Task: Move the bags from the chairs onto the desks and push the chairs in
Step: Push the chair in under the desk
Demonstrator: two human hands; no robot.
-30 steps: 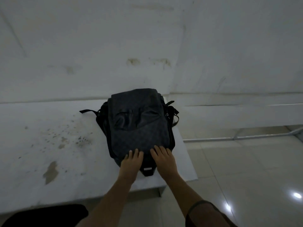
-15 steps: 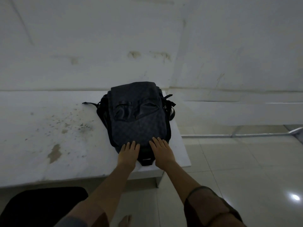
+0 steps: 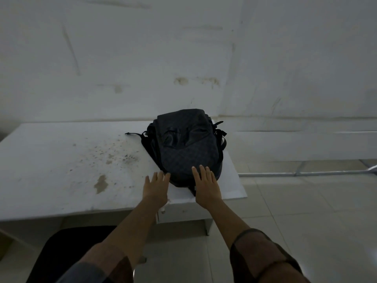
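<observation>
A dark backpack (image 3: pixel 188 148) is seen laid flat at the right end of a stained white desk (image 3: pixel 61 170), touched by the spread-fingered left hand (image 3: pixel 156 189) and right hand (image 3: pixel 207 185); the black chair (image 3: pixel 67 252) below likely needs pushing in next.

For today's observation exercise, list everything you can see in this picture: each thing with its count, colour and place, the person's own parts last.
backpack: one, dark checked, lying flat at the desk's right end.
desk: one, white and stained, against the wall.
chair: one, black seat, bottom left, in front of the desk.
metal bar: one, grey, low at the right.
floor: pale tiles.
left hand: open, fingertips at the backpack's near edge.
right hand: open, flat on the backpack's near end.
</observation>
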